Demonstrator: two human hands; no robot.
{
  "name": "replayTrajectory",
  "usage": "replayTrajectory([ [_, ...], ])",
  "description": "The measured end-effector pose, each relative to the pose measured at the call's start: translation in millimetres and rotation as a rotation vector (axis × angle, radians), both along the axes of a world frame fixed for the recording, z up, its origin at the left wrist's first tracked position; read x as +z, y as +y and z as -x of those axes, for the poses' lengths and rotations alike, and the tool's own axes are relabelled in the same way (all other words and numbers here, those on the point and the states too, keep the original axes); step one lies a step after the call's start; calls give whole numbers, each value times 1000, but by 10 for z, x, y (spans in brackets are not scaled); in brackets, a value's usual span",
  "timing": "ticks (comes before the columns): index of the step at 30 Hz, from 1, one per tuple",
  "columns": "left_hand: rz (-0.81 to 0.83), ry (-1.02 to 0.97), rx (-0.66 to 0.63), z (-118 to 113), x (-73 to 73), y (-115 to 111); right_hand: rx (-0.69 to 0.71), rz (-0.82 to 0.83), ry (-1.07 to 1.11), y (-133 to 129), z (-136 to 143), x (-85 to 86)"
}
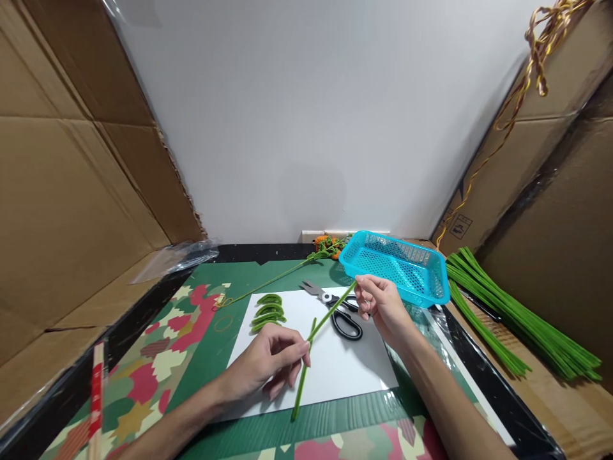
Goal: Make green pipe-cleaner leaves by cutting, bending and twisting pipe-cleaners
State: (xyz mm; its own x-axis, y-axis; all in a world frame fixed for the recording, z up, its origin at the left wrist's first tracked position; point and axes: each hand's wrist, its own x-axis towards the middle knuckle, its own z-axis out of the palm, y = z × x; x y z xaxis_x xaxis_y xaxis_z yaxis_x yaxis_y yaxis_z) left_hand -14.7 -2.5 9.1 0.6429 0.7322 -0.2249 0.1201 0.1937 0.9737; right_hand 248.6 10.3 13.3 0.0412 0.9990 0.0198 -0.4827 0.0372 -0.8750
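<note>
A fuzzy green pipe cleaner (332, 311) stretches between my two hands above a white sheet (354, 370). My left hand (275, 358) pinches it between thumb and forefinger, where a second green length (299, 391) crosses or joins it and hangs toward the front edge; I cannot tell whether both are one piece. At the upper end, the fingertips of my right hand (383, 306) are closed on the pipe cleaner. Black-handled scissors (345, 326) lie partly open on the sheet, partly behind my right hand. Several bent green pipe cleaner pieces (269, 312) lie stacked beyond my left hand.
A blue perforated basket (443, 281) stands at the back right. An orange flower (327, 244) with a long green stem lies behind the sheet. Long green pipe cleaners (522, 313) are bundled on cardboard at right. Cardboard walls (71, 191) flank both sides; twisted cord (536, 51) hangs at upper right.
</note>
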Motion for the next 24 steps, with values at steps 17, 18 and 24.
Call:
replayTrajectory([
  [17,46,52,-148,4,52,-115,82,32,-98,-58,89,6],
  [18,38,50,-142,1,49,-115,115,33,-88,-72,103,11],
  [24,-72,84,2,-18,42,-55,191,-57,-151,-162,275,71],
])
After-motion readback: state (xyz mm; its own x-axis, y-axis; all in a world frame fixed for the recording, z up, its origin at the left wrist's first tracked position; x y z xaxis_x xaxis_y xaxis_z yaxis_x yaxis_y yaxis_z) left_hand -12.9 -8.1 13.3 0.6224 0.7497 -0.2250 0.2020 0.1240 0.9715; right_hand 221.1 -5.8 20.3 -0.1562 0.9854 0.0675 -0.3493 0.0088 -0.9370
